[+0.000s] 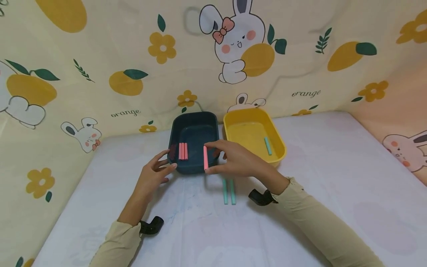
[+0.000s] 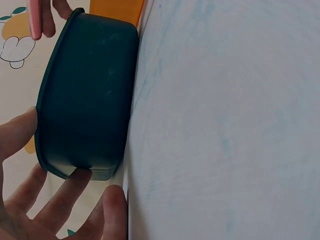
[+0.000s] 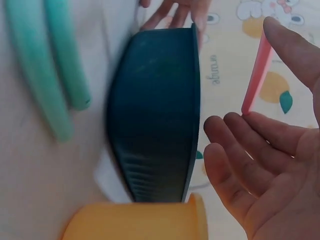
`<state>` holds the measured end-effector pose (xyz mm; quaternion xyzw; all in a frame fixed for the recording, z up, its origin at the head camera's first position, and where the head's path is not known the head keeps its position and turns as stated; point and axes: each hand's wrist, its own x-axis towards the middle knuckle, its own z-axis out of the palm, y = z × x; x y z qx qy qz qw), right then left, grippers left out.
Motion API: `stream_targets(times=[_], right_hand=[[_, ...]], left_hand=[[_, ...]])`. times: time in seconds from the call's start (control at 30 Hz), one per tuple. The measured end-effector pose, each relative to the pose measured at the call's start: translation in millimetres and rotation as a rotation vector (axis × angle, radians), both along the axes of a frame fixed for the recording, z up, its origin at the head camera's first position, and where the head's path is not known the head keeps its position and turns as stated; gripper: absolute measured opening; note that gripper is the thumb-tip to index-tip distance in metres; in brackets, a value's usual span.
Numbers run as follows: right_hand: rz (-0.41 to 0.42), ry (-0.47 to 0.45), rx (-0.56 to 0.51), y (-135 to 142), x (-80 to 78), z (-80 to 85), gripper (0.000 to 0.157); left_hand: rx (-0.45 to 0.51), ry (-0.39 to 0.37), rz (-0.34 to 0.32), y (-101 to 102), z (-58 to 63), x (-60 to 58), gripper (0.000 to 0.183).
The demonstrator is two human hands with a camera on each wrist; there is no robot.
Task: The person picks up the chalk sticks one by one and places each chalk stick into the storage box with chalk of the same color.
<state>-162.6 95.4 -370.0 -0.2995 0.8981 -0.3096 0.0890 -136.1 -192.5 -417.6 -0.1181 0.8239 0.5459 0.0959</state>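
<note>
In the head view my right hand (image 1: 237, 160) pinches a pink chalk stick (image 1: 205, 157) by its two ends, thumb against fingertip, above the right part of a dark blue tub (image 1: 193, 170). The right wrist view shows the same pink chalk (image 3: 257, 75) clear of the tub wall. Several pink chalk sticks (image 1: 183, 151) lie side by side inside the tub. My left hand (image 1: 151, 178) rests at the tub's left front corner, its thumb touching the rim and its relaxed fingers against the outer wall (image 2: 90, 95).
A yellow tub (image 1: 279, 157) stands to the right of the dark one, holding a green chalk stick (image 1: 268, 146). Two more green chalk sticks (image 1: 229, 193) lie on the white-covered table (image 1: 207, 233) in front. A printed cloth (image 1: 173, 78) hangs behind.
</note>
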Motion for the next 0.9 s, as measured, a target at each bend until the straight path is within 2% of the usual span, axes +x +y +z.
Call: stream_targets(times=[0.27,0.37,0.57,0.9], right_hand=[[-0.006,-0.086,-0.071,-11.1,-7.5,5.8,0.078],[-0.031,-0.129,-0.088,-15.1,-12.6,4.2,0.077],[-0.027,-0.190,-0.145,-24.3,-23.2,-1.1,0.077],[-0.032,-0.219,-0.107,-34.6,-43.9,-7.5,0.076]], left_hand=[[-0.018,-0.004,-0.003,-2.0,1.1,0.5,0.072],[-0.018,-0.007,-0.003,-1.3,0.7,0.1,0.073],[-0.010,-0.013,-0.005,-1.2,-0.1,-0.6,0.072],[-0.010,-0.009,-0.007,-0.9,-0.2,-1.1,0.068]])
